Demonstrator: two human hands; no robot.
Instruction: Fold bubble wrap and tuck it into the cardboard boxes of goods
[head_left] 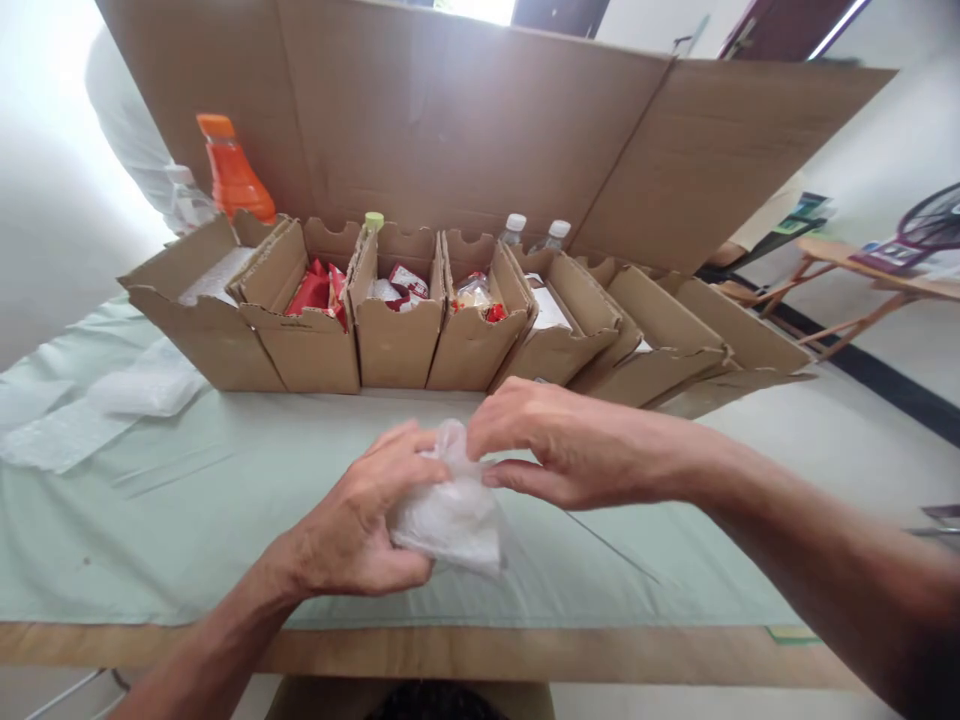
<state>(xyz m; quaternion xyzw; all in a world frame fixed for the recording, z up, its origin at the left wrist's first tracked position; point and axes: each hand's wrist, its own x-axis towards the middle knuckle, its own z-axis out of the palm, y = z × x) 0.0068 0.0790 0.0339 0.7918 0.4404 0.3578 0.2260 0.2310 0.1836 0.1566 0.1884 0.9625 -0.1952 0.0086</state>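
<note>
My left hand is wrapped around the side of a whitish plastic-wrapped bundle above the cloth-covered table. What lies inside the crumpled plastic cannot be made out. From the right, my right hand reaches over and grips the gathered plastic at the bundle's upper edge with curled fingers and thumb. Both hands are close together, in front of the row of cardboard bins. On the cloth, a thin dark strand or line runs to the right of the bundle.
Several cardboard bins stand side by side, some holding red packets. A large cardboard panel rises behind them, with an orange bottle at left. Bubble wrap lies on the green cloth.
</note>
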